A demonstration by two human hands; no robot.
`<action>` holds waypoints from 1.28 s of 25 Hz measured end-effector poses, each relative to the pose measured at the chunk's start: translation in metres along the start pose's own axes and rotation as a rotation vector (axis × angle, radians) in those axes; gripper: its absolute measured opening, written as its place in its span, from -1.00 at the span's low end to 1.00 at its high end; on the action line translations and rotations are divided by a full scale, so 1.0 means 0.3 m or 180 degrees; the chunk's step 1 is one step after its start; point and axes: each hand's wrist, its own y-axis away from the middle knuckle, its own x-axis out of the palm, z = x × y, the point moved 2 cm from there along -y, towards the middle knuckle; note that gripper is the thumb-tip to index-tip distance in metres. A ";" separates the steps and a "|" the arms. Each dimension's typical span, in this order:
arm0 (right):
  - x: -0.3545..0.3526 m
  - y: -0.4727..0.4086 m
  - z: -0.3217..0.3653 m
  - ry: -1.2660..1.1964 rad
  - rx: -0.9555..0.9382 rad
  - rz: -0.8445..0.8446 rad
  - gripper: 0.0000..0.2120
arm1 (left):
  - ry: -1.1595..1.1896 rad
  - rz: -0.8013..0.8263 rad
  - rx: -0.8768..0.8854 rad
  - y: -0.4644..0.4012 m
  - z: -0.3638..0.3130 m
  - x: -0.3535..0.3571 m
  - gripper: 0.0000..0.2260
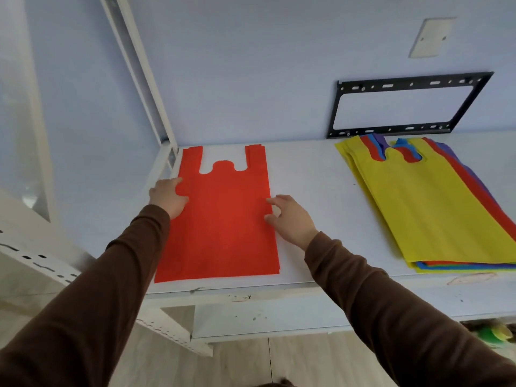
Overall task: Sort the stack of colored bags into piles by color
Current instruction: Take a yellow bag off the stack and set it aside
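Broadly, a white bench [307,185] carries one mixed stack of bags [435,208] at the right, yellow on top over red, blue and purple edges. One red bag [223,219] lies flat at the left. Left hand [167,198] presses its left edge, fingers spread; right hand [290,219] touches its right edge, fingers loosely bent, gripping nothing.

red bag [223,216] flat | L hand [167,198] + R hand [290,219] at edges | mixed stack [435,208] right
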 end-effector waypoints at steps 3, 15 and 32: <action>-0.078 0.030 -0.036 0.0540 -0.0244 -0.0469 -0.59 | -0.0084 -0.0197 0.0707 0.035 -0.127 0.000 -0.57; -0.582 0.301 -0.561 0.1062 0.0286 -0.1749 -0.72 | 0.0328 0.0282 0.2330 0.202 -0.895 0.333 -0.62; -0.943 0.278 -1.169 0.0931 0.0775 -0.0376 -0.35 | 0.0175 0.0633 0.0341 0.337 -1.379 0.841 -0.08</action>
